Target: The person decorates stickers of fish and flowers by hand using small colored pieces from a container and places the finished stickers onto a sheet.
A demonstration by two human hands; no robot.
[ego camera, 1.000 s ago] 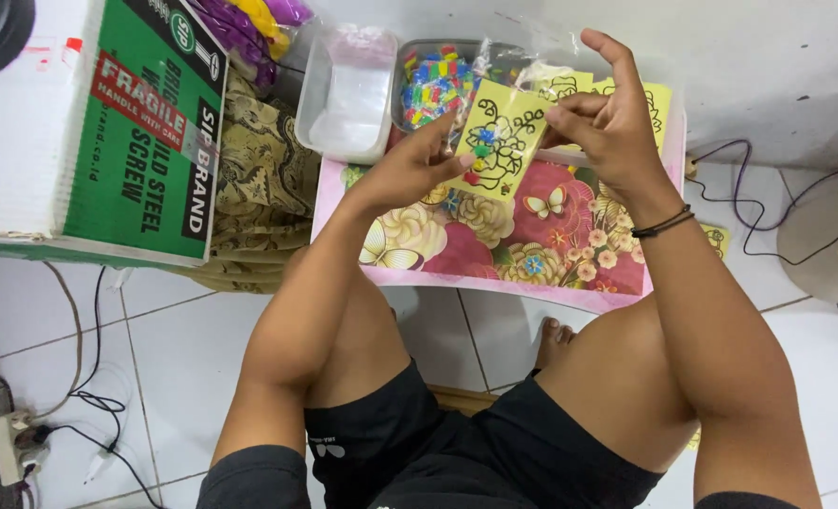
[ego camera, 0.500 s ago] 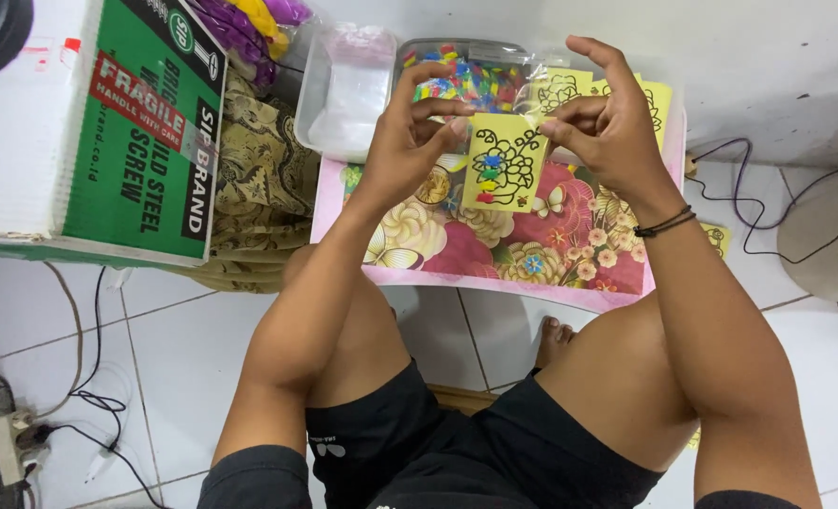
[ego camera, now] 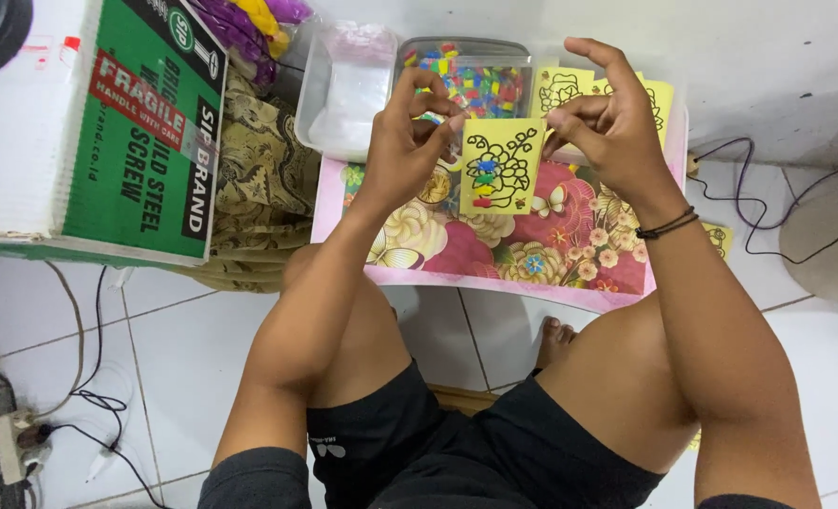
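While the head view looks straight down on a seated person's bare knees, both hands are raised over a small floral table (ego camera: 570, 283); the left hand (ego camera: 402, 141) pinches the left edge of a yellow card (ego camera: 502, 166) between thumb and fingers, and the right hand (ego camera: 607, 123) grips its upper right corner the same way, so both sets of fingers are closed on the card, which hangs upright just above the table at about twelve o'clock from the person's lap; the card bears a black line drawing, and only a small cluster near its lower left, in blue, green, yellow and red, looks filled in, so by my judgement the colouring is barely begun and most of the outline is left bare; at twelve o'clock beyond the card sits a clear box of coloured pieces (ego camera: 476, 83), with an empty clear tray (ego camera: 348, 90) at its nine o'clock and more yellow sheets (ego camera: 570, 87) at its three o'clock; a green carton (ego camera: 146, 132) lies far off at nine o'clock.
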